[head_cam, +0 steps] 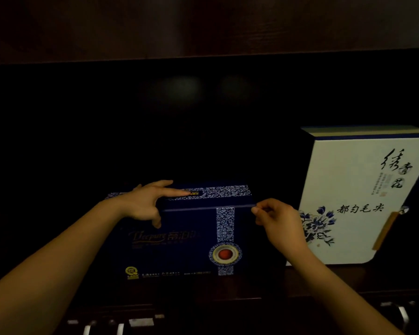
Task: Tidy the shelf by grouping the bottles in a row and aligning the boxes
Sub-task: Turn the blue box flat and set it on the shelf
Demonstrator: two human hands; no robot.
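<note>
A dark blue box (186,243) with a blue-and-white patterned band and a red round emblem stands on the dark shelf (264,284). My left hand (145,204) grips its upper left part, fingers laid across the top and thumb on the front face. My right hand (276,218) pinches the box's upper right corner. To the right stands a taller white box (363,197) with blue flowers and black calligraphy, a small gap away from the blue box. No bottles are visible.
The shelf bay behind the boxes is very dark, with a wooden board (203,27) overhead. Several pale, blurry items (140,322) show on the level below the shelf's front edge.
</note>
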